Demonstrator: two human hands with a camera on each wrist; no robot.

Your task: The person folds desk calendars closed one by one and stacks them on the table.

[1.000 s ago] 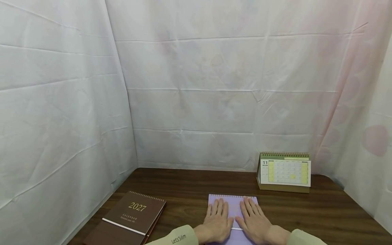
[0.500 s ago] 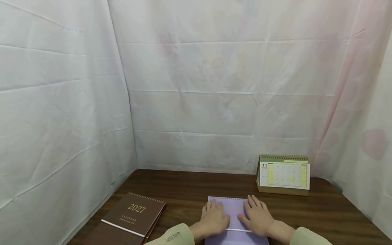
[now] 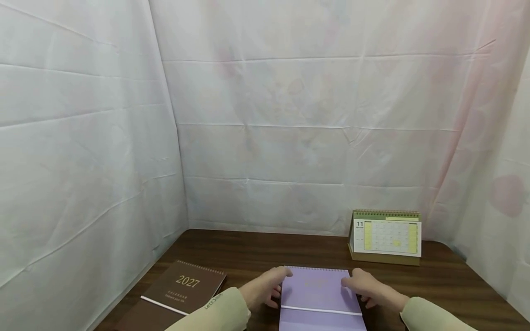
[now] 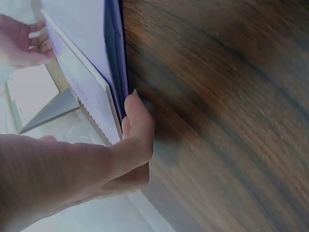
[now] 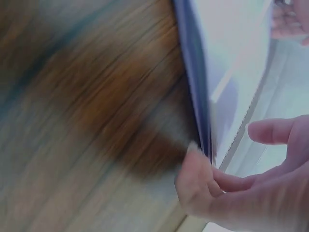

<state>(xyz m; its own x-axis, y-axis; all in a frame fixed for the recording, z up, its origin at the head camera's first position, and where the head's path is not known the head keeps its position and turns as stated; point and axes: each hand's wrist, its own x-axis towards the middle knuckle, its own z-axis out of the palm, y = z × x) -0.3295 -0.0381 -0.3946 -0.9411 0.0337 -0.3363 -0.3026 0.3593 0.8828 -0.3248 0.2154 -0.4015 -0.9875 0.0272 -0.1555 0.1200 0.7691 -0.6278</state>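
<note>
A purple spiral-bound calendar lies flat at the table's front, with a white band across its cover. My left hand holds its left edge near the top, thumb over the cover and fingers curled at the side. On the opposite edge, my right hand has its fingers curled against the side. Its thumb reaches over the cover in the head view but looks raised from it in the right wrist view. Both wrist views show fingertips at the lower edge of the calendar's layered side.
A brown 2027 calendar with a white band lies left of the purple one, partly behind my left sleeve. At the back right stands a green desk calendar. White curtains enclose the dark wooden table.
Both hands, earlier laid flat on the purple cover, have lifted and spread outward. They are now at the calendar's left and right edges with fingers curled.
</note>
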